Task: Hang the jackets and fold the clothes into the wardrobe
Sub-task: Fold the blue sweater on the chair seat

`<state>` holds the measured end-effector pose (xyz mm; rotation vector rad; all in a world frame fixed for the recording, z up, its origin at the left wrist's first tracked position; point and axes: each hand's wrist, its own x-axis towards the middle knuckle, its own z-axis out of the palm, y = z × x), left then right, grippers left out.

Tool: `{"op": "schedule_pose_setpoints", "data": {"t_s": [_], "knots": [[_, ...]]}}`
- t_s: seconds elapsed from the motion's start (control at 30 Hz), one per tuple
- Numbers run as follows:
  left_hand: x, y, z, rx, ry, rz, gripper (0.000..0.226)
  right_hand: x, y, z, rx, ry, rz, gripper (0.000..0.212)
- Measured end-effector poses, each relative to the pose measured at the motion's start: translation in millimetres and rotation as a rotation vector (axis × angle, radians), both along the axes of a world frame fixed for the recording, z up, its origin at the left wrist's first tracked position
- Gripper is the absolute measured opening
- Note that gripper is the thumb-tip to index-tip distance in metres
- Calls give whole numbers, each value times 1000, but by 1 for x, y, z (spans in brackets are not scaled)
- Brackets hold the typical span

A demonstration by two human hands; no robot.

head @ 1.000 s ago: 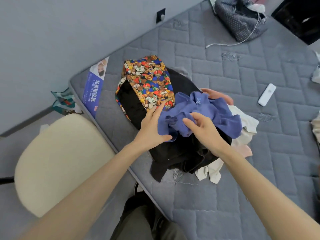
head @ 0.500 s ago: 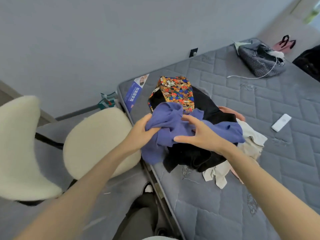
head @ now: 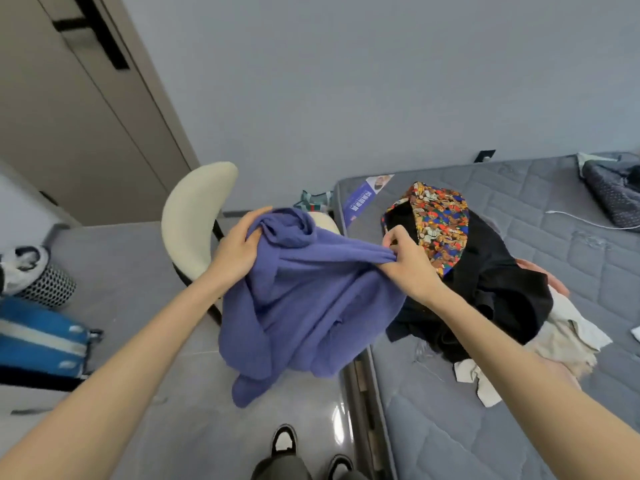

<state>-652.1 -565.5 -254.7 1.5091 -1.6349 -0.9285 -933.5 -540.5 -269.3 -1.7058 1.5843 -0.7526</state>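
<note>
Seen from your head camera, looking down: both of your bare arms reach forward, and between them you hold up a purple sweater (head: 311, 306). Your left hand (head: 239, 249) grips a bunched fold at the sweater's upper left, fingers curled round the cloth. Your right hand (head: 407, 268) pinches the upper right edge between thumb and fingers. The sweater hangs in loose folds below both hands, over the grey floor and clear of the mattress (head: 519, 427), its lowest end dangling below your left wrist. Just right of your right hand, a pile of clothes lies on the mattress: a black garment (head: 495, 282) with a bright patterned garment (head: 440, 220) on top, and a cream garment (head: 568, 337) partly under it. Behind your left hand stands a cream chair (head: 194, 216). Far to the left of that hand, a blue suitcase (head: 38, 337) sits on the floor. Below the hanging sweater, the toes of your shoes (head: 284, 439) show at the bottom edge.
</note>
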Motion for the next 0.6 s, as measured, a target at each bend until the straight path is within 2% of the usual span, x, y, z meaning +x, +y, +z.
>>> {"op": "schedule_pose_setpoints", "data": {"t_s": [0.1,0.2,0.33,0.43,0.53,0.6], "knots": [[37,4,-7,-21,-140,192,28,16,-10,10,0,208,-5,13],[61,6,-7,37,-76,280,25,33,-20,13,41,353,1,21],[83,-2,-1,210,-30,190,33,52,-35,17,154,96,-95,23],[100,-5,-2,255,-280,48,50,72,-40,28,127,13,-96,25],[105,-13,-6,187,-543,-45,58,93,-43,50,108,-33,94,25],[97,-20,-2,196,-584,-169,76,105,-45,67,114,-37,291,22]]}}
